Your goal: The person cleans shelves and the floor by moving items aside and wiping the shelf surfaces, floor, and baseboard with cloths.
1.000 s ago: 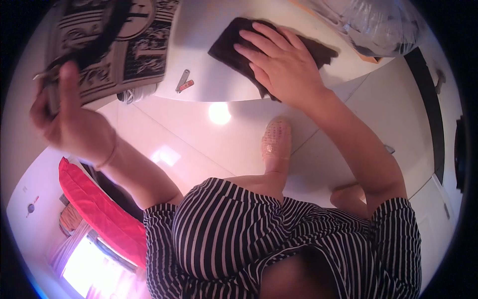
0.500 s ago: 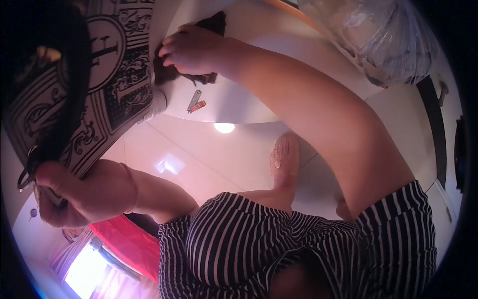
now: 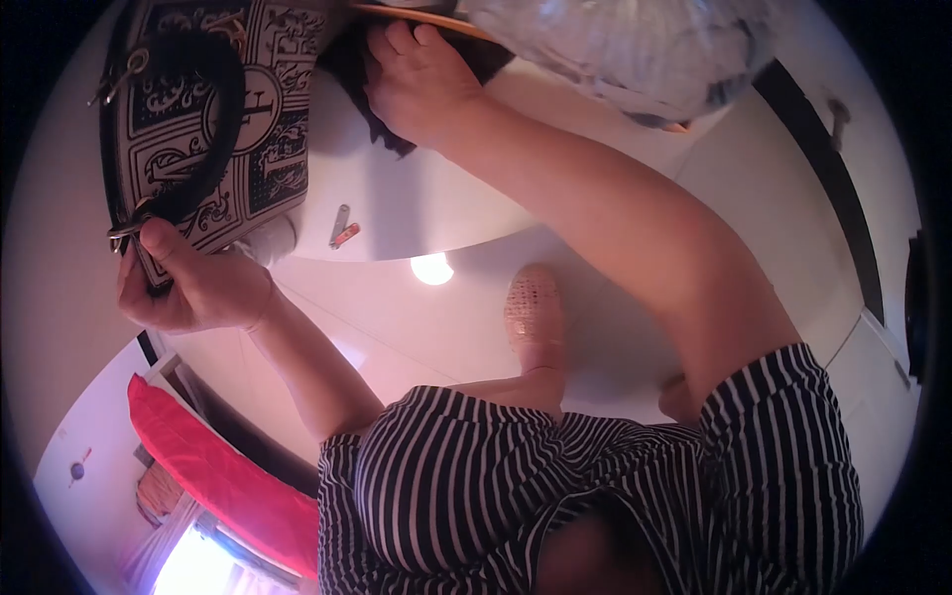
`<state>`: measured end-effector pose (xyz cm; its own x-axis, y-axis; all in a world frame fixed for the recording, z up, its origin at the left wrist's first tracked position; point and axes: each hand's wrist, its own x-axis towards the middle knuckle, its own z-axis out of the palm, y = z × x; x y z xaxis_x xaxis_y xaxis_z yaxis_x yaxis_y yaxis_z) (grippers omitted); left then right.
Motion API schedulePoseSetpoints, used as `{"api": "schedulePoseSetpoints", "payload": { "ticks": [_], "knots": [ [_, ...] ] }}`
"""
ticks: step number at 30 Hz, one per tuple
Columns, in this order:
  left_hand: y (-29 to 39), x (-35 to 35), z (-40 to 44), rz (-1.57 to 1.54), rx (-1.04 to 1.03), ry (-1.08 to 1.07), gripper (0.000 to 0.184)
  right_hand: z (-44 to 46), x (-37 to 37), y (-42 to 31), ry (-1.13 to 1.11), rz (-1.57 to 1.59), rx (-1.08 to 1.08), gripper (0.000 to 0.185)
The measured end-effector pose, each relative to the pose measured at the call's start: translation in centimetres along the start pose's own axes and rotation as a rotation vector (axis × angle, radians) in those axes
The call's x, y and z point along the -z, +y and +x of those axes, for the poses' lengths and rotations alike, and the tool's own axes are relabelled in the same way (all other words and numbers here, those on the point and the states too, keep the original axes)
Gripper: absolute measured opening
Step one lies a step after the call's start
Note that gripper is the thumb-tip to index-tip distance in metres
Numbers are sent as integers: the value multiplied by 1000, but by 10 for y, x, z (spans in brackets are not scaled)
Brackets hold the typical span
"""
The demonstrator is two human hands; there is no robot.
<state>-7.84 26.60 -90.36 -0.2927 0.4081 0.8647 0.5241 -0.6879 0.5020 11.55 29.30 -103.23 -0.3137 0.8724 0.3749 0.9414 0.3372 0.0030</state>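
Note:
My left hand [image 3: 203, 288] is closed on the near corner of a handbag [image 3: 273, 109] with black-and-cream ornate lettering, by a metal ring of its handle. The bag's curved black handle [image 3: 223, 129] arches across its front. My right hand [image 3: 421, 89] has its fingers curled over a dark cloth [image 3: 347, 64] and rests with it on the white round table [image 3: 466, 188]. Parts of the cloth stick out on both sides of the hand. A nail clipper [image 3: 343, 230] with a red part lies near the table's front edge.
A clear plastic bag [image 3: 635, 55] bulges at the table's far right, beside an orange edge [image 3: 436, 16]. A whitish roll-like object [image 3: 268, 238] stands behind my left wrist. Below are a pink shoe [image 3: 534, 307] and red fabric [image 3: 218, 456].
My right hand and the cloth have slid farther across the table, away from the nail clipper. My left hand has raised the handbag's near corner farther from me. The whole view has shifted.

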Motion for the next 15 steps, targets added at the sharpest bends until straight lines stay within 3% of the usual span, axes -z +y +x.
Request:
{"api": "schedulePoseSetpoints", "payload": {
  "ticks": [3,6,8,10,12,15],
  "knots": [
    [-7,5,-14,133,63,-130,30,-39,20,20,-126,68,7,34],
    [-16,8,-23,291,29,-213,27,-89,45,48,8,293,-140,37],
    [-19,7,-25,151,125,-190,27,-126,63,59,-1,272,-210,41],
    [-19,8,-22,195,119,-219,28,-151,79,65,-82,129,-198,40],
    [-33,17,-21,167,143,-247,30,-156,80,61,-59,117,-211,40],
    [-21,18,-21,368,76,-280,37,-140,72,42,-106,212,-86,43]
  ]
}}
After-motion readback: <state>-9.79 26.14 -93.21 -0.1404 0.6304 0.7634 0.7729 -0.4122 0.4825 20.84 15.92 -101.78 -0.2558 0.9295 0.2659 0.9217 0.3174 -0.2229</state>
